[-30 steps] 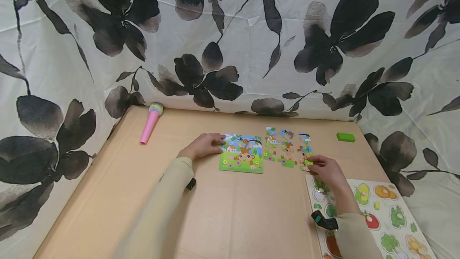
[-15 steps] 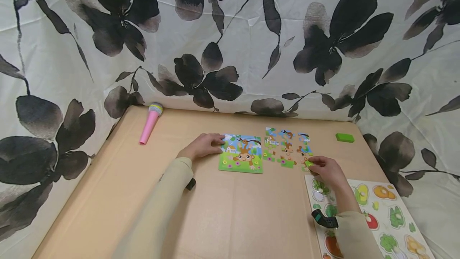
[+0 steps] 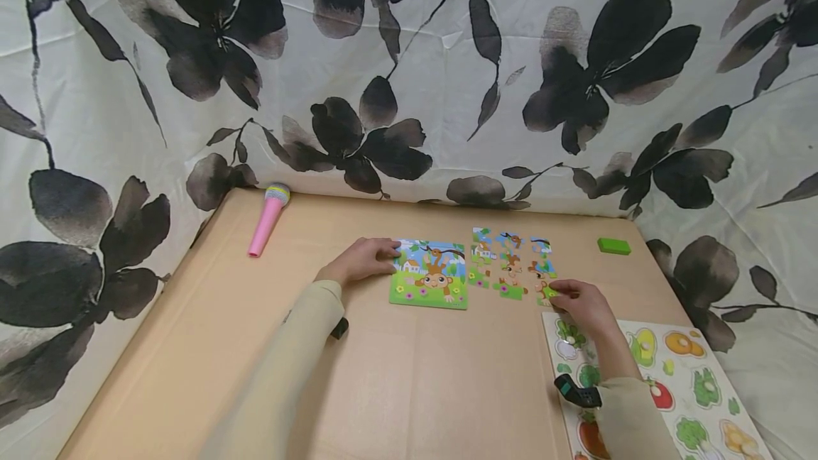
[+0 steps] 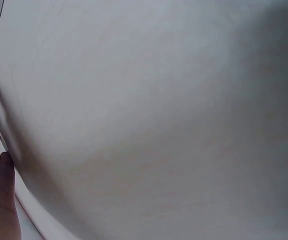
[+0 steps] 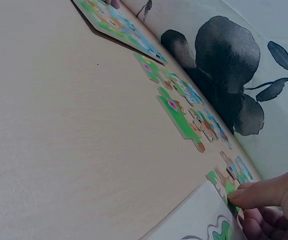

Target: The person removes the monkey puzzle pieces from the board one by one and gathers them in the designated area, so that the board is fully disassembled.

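Note:
A monkey picture puzzle board (image 3: pixel 429 294) lies mid-table in the head view. My left hand (image 3: pixel 361 261) rests at its upper left corner, fingertips touching the edge. Only a few fingers (image 4: pixel 4 172) of that hand show in the left wrist view. To the board's right, loose jigsaw pieces (image 3: pixel 511 291) lie in three columns with gaps between them. My right hand (image 3: pixel 584 307) pinches the lower right jigsaw piece (image 3: pixel 546 291). In the right wrist view, one digit of the right hand (image 5: pixel 266 197) lies on that piece (image 5: pixel 224 185), with other fingers curled below.
A white vegetable picture board (image 3: pixel 684 375) lies under the right forearm, its corner close to the held piece. A green block (image 3: pixel 614 245) sits at the far right. The pink toy microphone (image 3: pixel 265 226) lies at the far left. Flowered cloth (image 3: pixel 447 55) hangs behind the table.

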